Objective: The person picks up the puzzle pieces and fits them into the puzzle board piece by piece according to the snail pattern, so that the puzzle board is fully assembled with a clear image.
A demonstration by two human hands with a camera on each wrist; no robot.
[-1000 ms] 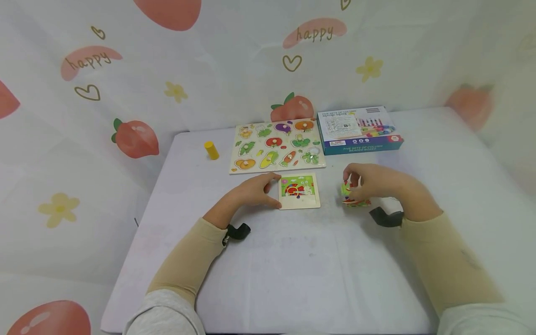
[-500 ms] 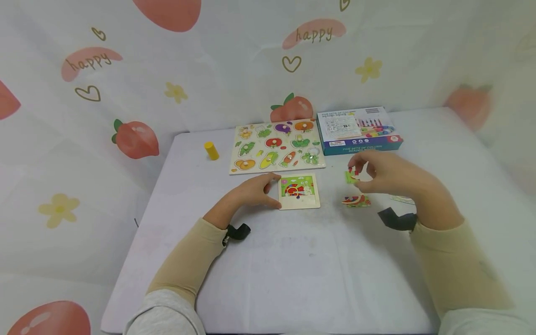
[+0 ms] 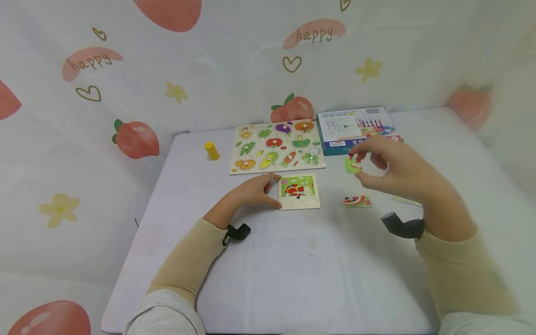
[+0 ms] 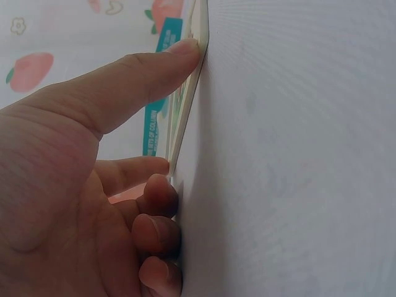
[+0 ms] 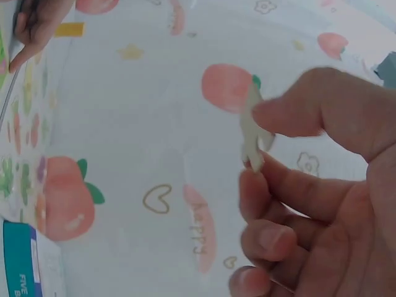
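Note:
In the head view a small square puzzle board (image 3: pixel 307 203) lies on the white table, its upper part filled with a green and red picture. My left hand (image 3: pixel 251 191) holds it by its left side, index finger on the far corner and thumb on the near one. The left wrist view shows the thumb (image 4: pixel 136 77) on the board's pale edge. Raised over the table, my right hand (image 3: pixel 395 170) pinches a green and red puzzle piece (image 3: pixel 351 166) between thumb and index finger. From the right wrist, the pale back of that puzzle piece (image 5: pixel 250 127) shows.
Colourful puzzle pieces (image 3: pixel 357 201) lie right of the board. A vegetable peg puzzle (image 3: pixel 259 153) and a blue-and-white box (image 3: pixel 341 130) stand at the back, with a yellow cylinder (image 3: pixel 211 151) to their left. Another flat piece (image 3: pixel 406 200) lies partly behind the right forearm.
My right hand has picked the green and red puzzle piece off the pieces at right and lifted it up and away, uncovering those beneath. My left hand stays on the board.

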